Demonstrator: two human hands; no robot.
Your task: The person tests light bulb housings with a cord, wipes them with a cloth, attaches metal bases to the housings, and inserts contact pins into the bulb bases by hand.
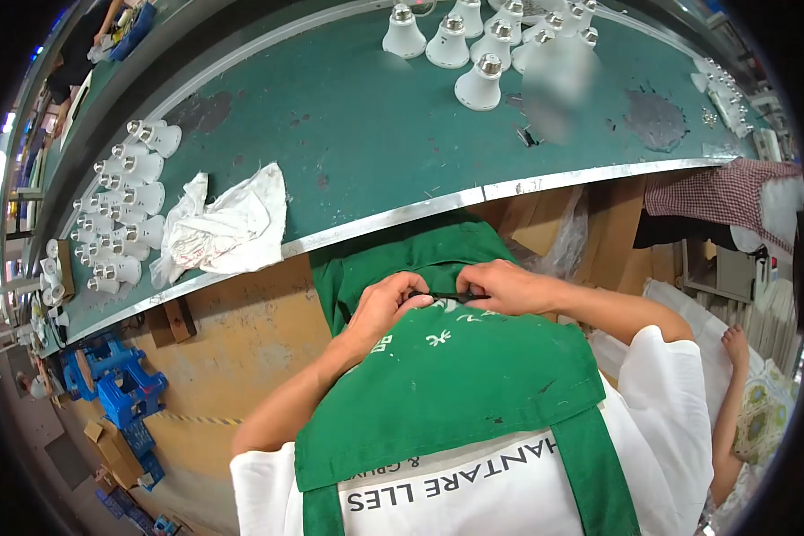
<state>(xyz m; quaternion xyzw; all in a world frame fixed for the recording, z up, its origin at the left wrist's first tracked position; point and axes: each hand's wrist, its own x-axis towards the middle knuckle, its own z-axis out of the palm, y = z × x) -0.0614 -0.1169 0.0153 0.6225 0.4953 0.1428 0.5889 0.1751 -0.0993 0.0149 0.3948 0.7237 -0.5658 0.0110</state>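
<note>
My left hand (pixel 386 305) and my right hand (pixel 507 288) meet in front of my green apron (pixel 456 371), at about waist height. Stretched between their fingertips is a thin black strip (pixel 451 296), possibly a cord or band; its exact kind is too small to make out. The fingers of both hands are closed in a pinch on its two ends. Beneath the hands the apron cloth is bunched up, with white printed characters on it.
A green-topped workbench (pixel 357 134) with a metal edge curves ahead of me. On it stand LED bulbs (pixel 479 85) at the back, more bulbs (pixel 121 201) at the left, and a crumpled white cloth (pixel 228 223). A blue plastic stool (pixel 129 389) is at lower left. Another person's arm (pixel 731 402) shows at right.
</note>
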